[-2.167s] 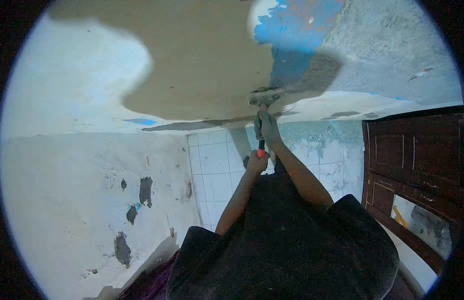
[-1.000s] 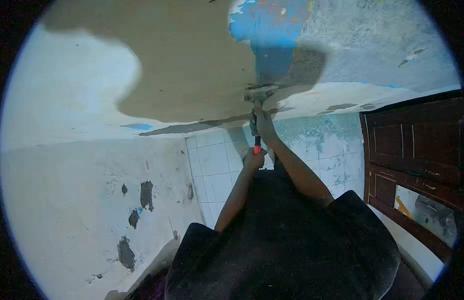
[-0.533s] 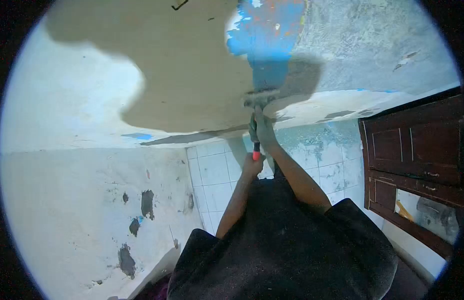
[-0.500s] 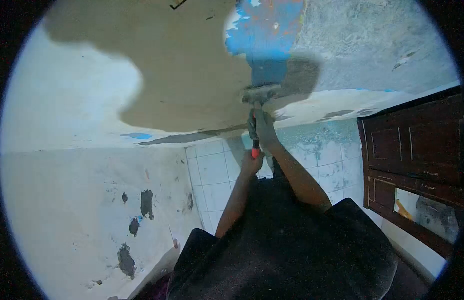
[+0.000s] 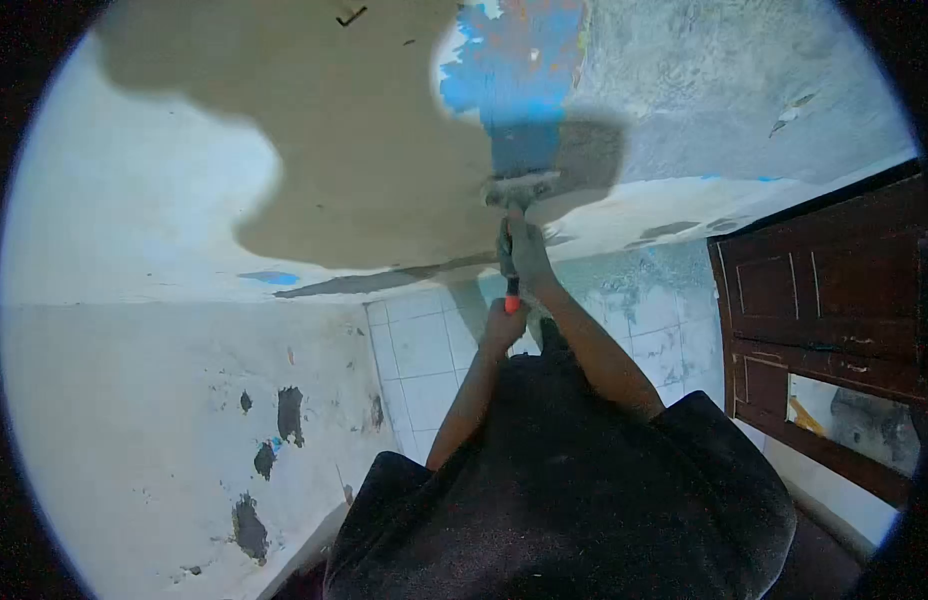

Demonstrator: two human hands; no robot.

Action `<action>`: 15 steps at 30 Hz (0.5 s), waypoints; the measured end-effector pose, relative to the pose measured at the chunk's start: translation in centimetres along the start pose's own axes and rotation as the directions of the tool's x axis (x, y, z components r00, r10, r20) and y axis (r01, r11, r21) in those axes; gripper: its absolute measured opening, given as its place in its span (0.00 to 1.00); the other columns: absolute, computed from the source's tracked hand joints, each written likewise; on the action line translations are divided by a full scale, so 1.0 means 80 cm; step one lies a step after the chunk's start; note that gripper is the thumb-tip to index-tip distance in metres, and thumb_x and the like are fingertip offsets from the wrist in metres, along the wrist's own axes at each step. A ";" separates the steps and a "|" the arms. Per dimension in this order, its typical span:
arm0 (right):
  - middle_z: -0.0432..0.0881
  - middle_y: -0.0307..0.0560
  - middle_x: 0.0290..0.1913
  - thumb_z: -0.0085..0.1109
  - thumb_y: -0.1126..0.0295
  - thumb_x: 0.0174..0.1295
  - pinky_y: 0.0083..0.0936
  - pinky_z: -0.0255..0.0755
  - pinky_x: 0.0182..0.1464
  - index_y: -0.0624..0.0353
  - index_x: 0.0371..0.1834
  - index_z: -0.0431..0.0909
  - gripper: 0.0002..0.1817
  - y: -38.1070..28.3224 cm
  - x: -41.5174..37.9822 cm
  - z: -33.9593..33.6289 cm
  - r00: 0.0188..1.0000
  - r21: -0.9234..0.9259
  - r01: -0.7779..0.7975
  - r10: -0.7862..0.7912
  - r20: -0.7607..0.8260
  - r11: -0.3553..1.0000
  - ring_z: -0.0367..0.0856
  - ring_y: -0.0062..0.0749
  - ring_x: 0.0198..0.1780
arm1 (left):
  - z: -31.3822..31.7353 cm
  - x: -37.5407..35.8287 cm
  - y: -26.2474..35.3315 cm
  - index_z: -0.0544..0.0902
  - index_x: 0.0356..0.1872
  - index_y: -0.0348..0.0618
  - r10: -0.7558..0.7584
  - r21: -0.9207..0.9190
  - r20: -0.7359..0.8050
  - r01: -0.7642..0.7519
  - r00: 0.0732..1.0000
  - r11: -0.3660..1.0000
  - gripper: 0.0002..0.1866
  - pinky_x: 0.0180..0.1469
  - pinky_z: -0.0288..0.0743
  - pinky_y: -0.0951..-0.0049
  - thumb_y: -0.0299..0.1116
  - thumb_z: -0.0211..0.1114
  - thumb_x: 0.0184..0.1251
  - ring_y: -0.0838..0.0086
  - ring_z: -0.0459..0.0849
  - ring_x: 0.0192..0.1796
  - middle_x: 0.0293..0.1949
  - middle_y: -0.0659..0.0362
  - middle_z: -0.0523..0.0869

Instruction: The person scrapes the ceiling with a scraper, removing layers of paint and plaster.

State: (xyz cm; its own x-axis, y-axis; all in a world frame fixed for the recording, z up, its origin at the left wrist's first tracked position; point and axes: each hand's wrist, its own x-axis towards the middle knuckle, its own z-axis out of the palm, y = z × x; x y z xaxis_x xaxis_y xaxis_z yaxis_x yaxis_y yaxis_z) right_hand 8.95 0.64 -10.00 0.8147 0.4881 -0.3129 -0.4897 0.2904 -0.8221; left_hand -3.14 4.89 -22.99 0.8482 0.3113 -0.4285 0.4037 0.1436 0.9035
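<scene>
A scraper with a wide blade and a red-and-black handle touches the wall at the lower end of a blue strip. My right hand, coated in grey dust, is closed around the handle near the blade. Lower down, my left hand wraps round the handle's red end. Pale coating borders the blue strip on its left, and rough grey surface lies to its right.
A dark wooden cabinet stands at the right. White floor tiles show below the wall's edge. The left side wall has several grey patches. A small dark hook is at the top.
The view has shifted slightly, moving the wall's blue strip a little left and down in frame. Both hands keep their hold, and the blade stays at the strip's lower end.
</scene>
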 end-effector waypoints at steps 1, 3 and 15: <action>0.57 0.31 0.09 0.39 0.43 0.67 0.18 0.46 0.10 0.49 0.16 0.61 0.27 0.012 0.003 -0.005 1.000 0.025 -0.021 0.021 0.005 0.999 0.53 0.16 0.08 | 0.007 -0.008 0.004 0.75 0.25 0.35 -0.078 0.036 -0.030 0.079 0.997 0.996 0.13 0.19 0.65 0.72 0.37 0.61 0.57 0.76 0.73 0.16 0.14 0.61 0.73; 0.57 0.31 0.09 0.40 0.42 0.66 0.18 0.47 0.10 0.49 0.16 0.60 0.27 0.043 0.010 -0.020 0.997 -0.025 -0.051 0.050 -0.054 0.998 0.53 0.16 0.08 | 0.012 -0.010 -0.035 0.75 0.24 0.37 -0.150 0.223 -0.196 0.192 0.969 0.956 0.13 0.18 0.65 0.72 0.37 0.60 0.58 0.76 0.73 0.16 0.14 0.62 0.73; 0.57 0.30 0.09 0.43 0.43 0.65 0.17 0.50 0.11 0.49 0.17 0.61 0.26 0.053 0.011 -0.030 0.989 -0.122 -0.116 0.103 -0.109 0.986 0.55 0.17 0.08 | 0.011 -0.010 -0.027 0.74 0.19 0.39 -0.222 0.085 0.057 0.217 0.973 0.972 0.12 0.17 0.64 0.72 0.35 0.60 0.57 0.76 0.72 0.14 0.11 0.62 0.72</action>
State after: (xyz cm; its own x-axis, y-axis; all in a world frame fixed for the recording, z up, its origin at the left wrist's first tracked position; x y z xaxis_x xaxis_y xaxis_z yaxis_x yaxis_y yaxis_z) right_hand 8.36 0.33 -14.90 0.7892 0.4225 -0.4458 -0.5392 0.1291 -0.8322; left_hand -4.41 3.51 -24.58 0.7552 0.2178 -0.6182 0.6061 0.1271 0.7852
